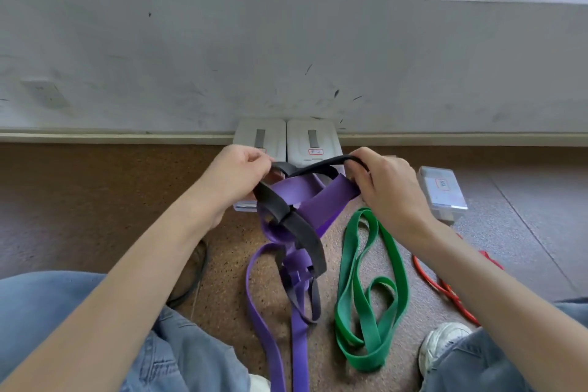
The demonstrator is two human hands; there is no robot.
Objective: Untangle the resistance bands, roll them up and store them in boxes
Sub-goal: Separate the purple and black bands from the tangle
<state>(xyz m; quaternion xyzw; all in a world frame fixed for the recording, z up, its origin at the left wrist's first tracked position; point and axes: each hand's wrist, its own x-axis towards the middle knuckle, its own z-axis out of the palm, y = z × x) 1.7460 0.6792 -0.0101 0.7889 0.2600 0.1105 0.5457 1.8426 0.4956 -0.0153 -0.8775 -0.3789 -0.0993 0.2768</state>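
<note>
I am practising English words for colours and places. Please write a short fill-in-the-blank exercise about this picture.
1. Both hands hold the ___ band, which is tangled with the purple band.
2. The green band lies loose on the ___.
3. The thin ___ band lies beside the right arm.
4. The left hand and right hand hold the tangle in front of two white ___.

Missing words: black; floor; red; boxes

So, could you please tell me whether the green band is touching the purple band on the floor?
Apart. The head view shows the green band lying loose on bare floor, a clear strip of which separates it from the purple band.
</note>
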